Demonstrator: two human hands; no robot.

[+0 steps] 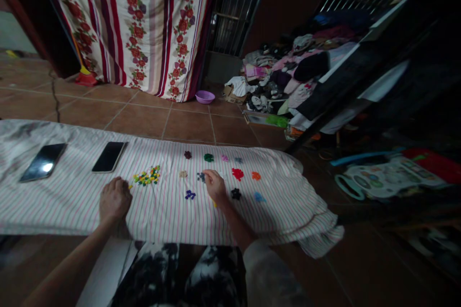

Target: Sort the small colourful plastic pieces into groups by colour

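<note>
My right hand [215, 186] is pinched closed at a small group of grey-blue pieces [200, 177]; anything between its fingertips is too small to make out. My left hand [115, 197] rests on the striped cloth with its fingers curled in, and its palm is hidden. Beside it lies a mixed heap of small yellow, green and orange pieces [147, 176]. Sorted little piles surround my right hand: red [237, 173], black [236, 194], dark blue [190, 194], beige [183, 173], dark green [208, 157] and brown [188, 154]. Some yellow pieces [215, 204] show partly beneath my right wrist.
Further piles are orange [256, 175], light blue [259, 196], pink [225, 158] and grey [238, 159]. Two phones [109, 157] lie on the left of the striped cloth [173, 220]. Beyond are a purple basin [205, 97], a floral curtain [154, 29] and heaped clothes [281, 72].
</note>
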